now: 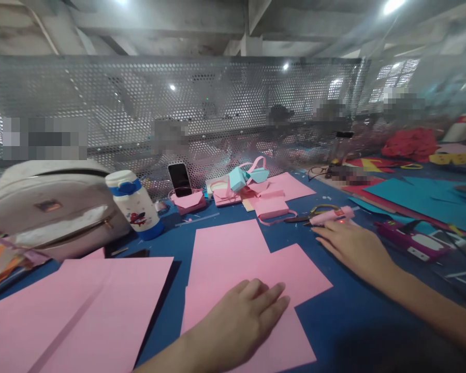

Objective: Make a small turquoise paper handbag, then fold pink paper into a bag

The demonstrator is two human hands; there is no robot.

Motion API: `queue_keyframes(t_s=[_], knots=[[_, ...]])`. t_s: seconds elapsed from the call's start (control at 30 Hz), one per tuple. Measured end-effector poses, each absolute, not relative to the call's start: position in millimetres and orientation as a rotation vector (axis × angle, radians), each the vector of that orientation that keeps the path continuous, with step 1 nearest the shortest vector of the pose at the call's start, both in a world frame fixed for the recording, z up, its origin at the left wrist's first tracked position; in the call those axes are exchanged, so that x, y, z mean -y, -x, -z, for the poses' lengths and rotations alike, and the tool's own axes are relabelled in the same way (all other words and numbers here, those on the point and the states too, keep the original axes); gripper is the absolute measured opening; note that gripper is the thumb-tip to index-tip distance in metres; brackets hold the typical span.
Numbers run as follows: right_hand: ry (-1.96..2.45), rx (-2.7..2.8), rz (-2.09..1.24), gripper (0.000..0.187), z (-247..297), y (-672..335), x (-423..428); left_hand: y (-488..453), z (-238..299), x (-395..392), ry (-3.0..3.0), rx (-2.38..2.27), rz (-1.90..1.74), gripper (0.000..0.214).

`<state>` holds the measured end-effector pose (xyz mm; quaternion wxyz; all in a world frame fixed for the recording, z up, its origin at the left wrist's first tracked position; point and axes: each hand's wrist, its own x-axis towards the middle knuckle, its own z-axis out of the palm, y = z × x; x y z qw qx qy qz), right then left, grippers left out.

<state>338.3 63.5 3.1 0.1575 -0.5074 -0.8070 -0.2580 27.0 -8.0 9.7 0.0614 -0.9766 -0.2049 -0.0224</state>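
My left hand (246, 317) lies flat on pink paper, its fingers stretched out over a smaller pink sheet (305, 274). This sheet overlaps a larger pink sheet (229, 246) on the blue tabletop. My right hand (347, 246) is at a pink glue gun (330, 215) showing a small red light. Its fingers are extended and covering part of the gun; a firm hold on it does not show. Just beyond lie scissors (322, 209) with yellowish handles, partly behind the gun.
Large pink sheets (112, 300) lie at left, before a white bottle (134, 204) and pale backpack (58, 207). Folded pink paper pieces (270, 204) and a phone (179, 180) stand behind. Blue sheets (419, 197) and a purple object (411, 241) lie at right.
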Motion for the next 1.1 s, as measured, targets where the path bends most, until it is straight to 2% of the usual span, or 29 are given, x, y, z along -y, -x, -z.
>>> queue_keyframes(t_s=[0.17,0.37,0.87,1.03,1.1], knots=[[1.803,2.433,0.782,0.034,-4,-325,-72,-27,-9,8,2.966,0.627,0.056,0.048],[1.846,2.523,0.783,0.033,-7,-316,-79,-26,-8,8,2.973,0.623,0.041,0.048],[1.672,2.488,0.842,0.026,5,-323,-84,-27,-8,6,2.958,0.591,0.105,0.047],[1.414,2.267,0.813,0.027,0,-326,-66,-26,-10,8,2.954,0.602,0.132,0.048],[1.442,2.158,0.727,0.028,-7,-328,-56,-26,-10,8,2.954,0.599,0.137,0.048]])
